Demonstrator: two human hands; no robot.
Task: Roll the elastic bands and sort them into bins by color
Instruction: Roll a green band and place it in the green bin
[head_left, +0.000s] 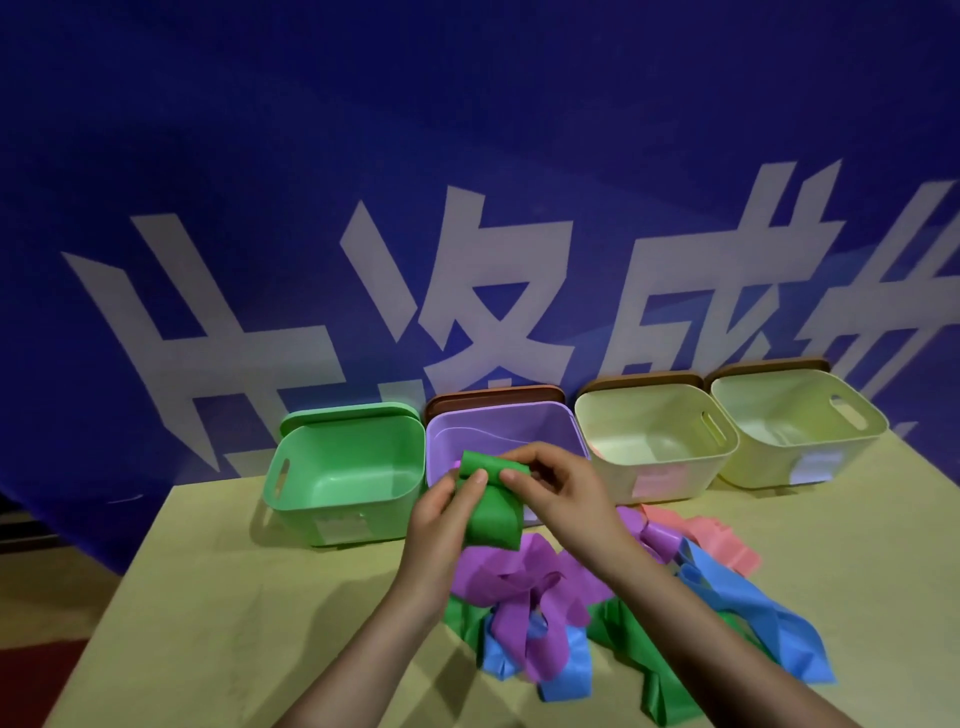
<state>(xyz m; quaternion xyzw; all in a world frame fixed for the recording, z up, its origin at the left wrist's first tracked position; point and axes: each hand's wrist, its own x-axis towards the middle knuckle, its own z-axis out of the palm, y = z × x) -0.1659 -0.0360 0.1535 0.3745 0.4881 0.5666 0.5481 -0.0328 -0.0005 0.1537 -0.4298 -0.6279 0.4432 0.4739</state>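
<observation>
behind the yellow table (218, 613), a blue banner (467, 130) hangs.

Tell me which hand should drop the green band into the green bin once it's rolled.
Left, probably. The left hand already pinches the green band and sits nearest the green bin, which stands leftmost. The right hand would have to cross over it.

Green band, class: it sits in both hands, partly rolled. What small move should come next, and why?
Probably keep rolling. The left hand and right hand pinch the green band at its rolled top, but a flat tail hangs below unrolled. Once rolled up, it likely belongs in the green bin at the left, which looks empty.
</observation>
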